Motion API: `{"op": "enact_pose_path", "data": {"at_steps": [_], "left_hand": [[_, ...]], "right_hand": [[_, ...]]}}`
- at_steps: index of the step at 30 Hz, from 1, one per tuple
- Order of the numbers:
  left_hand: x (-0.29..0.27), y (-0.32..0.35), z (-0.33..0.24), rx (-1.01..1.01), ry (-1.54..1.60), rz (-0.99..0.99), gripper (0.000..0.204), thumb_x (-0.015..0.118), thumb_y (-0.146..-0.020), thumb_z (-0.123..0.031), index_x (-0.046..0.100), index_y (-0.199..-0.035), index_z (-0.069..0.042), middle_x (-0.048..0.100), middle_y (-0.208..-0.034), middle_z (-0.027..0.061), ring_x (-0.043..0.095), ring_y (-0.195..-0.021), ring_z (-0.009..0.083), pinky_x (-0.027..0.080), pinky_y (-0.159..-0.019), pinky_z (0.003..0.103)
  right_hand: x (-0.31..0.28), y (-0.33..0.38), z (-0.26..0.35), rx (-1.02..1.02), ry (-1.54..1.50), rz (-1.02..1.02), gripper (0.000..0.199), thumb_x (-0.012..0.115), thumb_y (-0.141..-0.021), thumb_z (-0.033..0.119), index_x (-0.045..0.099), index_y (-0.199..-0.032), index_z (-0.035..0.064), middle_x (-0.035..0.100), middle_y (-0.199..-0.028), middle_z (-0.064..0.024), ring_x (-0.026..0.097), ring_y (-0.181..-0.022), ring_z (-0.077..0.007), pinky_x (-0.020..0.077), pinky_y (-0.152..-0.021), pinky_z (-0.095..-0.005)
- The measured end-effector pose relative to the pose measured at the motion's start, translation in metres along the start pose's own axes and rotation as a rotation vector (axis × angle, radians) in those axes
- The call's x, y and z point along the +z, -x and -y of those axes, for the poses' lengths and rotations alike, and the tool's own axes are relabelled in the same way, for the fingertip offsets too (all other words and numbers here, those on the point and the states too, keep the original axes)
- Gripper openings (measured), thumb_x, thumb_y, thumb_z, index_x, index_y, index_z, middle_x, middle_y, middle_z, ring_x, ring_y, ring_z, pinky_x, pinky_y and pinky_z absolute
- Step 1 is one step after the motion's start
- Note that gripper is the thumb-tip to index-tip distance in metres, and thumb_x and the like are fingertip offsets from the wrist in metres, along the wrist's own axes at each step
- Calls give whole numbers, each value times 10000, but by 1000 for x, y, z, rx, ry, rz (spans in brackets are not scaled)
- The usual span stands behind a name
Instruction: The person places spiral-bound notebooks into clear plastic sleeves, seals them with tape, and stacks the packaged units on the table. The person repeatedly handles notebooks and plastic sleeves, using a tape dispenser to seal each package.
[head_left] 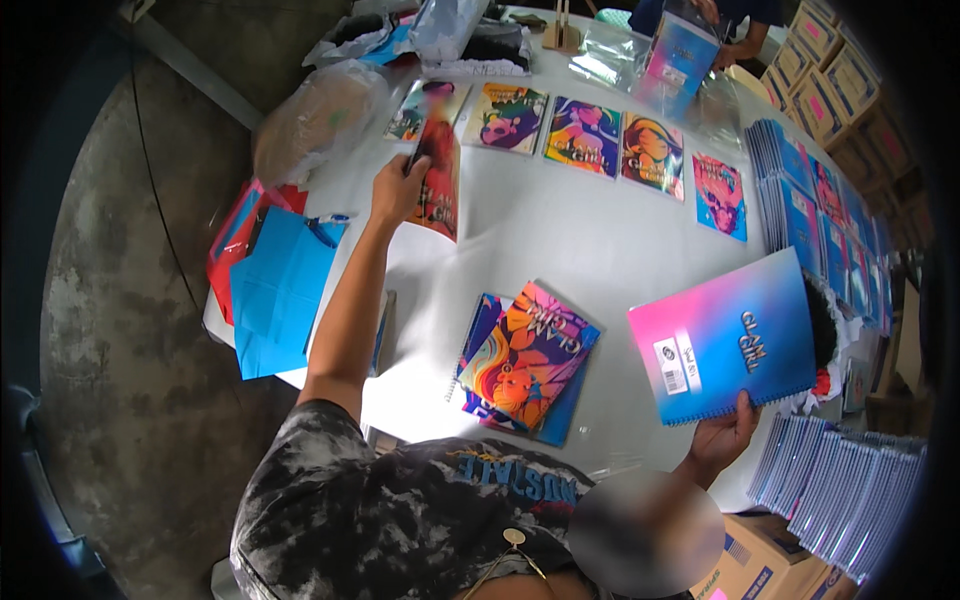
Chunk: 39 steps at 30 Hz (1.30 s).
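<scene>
My right hand [728,437] grips a spiral notebook [720,340] by its wire-bound lower edge. Its pink-to-blue cover, with a white label, is tilted up over the table's right side. Out at the far left, my left hand [398,190] is closed on the left side of a red illustrated notebook [437,195]; the fingers beneath are hidden. That notebook overlaps another illustrated notebook [405,118] in the far row. Between my arms lies a small uneven pile of notebooks, topped by one with an orange and purple cover [530,355].
Along the far side, several notebooks [582,137] lie in a row. Notebook stacks [800,215] stand at the right, with more [840,485] nearer me. Blue sheets [285,285] and a plastic-wrapped bundle [315,125] lie left. Across the table, another person's hands [738,52] hold a notebook.
</scene>
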<state>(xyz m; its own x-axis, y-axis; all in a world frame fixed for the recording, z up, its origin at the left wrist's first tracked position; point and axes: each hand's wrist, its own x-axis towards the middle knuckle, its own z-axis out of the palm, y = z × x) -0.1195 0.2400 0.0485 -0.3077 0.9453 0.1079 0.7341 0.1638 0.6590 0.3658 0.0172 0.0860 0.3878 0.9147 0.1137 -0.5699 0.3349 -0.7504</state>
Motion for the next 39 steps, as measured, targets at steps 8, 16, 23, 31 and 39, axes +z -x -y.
{"op": "enact_pose_path", "data": {"at_steps": [8,16,23,31,39], "left_hand": [[4,220,-41,-206,543,209,329,641,-850,-338,569,-747,-33,573,-578,2,526,-486,103,415,-461,264],[13,236,-21,-78,-204,62,299,657,-815,-351,617,-805,-56,565,-619,66,547,-508,223,431,-496,346],[35,119,-40,140,-64,-4,338,667,-805,-297,596,-1033,-58,590,-883,112,578,-708,228,477,-647,331],[83,-138,46,-154,-390,-88,840,707,-688,-508,353,-1317,-78,432,-1276,205,407,-1186,372,370,-956,458],[94,-214,77,-449,-428,-92,1244,682,-524,-740,106,-1440,-125,198,-1421,269,153,-1341,395,110,-1036,596]], "right_hand": [[22,22,-1,-115,-16,183,376,408,-853,-59,509,-1212,-8,554,-1201,-160,519,-1103,-241,401,-952,-396],[35,43,-106,-22,1194,925,335,567,-687,-35,699,-906,182,652,-1071,-13,486,-1192,-259,86,-1094,-535],[14,-11,-140,39,1189,749,314,515,-696,-76,665,-875,134,658,-1037,-9,545,-1072,-243,208,-1056,-495],[56,-201,-222,-230,1175,524,293,547,-792,34,614,-1077,44,607,-1095,-161,518,-1095,-323,362,-968,-387],[112,-296,-308,-6,1548,632,756,571,-743,633,350,-1384,299,203,-1474,-183,101,-1347,-465,96,-986,-703]]}}
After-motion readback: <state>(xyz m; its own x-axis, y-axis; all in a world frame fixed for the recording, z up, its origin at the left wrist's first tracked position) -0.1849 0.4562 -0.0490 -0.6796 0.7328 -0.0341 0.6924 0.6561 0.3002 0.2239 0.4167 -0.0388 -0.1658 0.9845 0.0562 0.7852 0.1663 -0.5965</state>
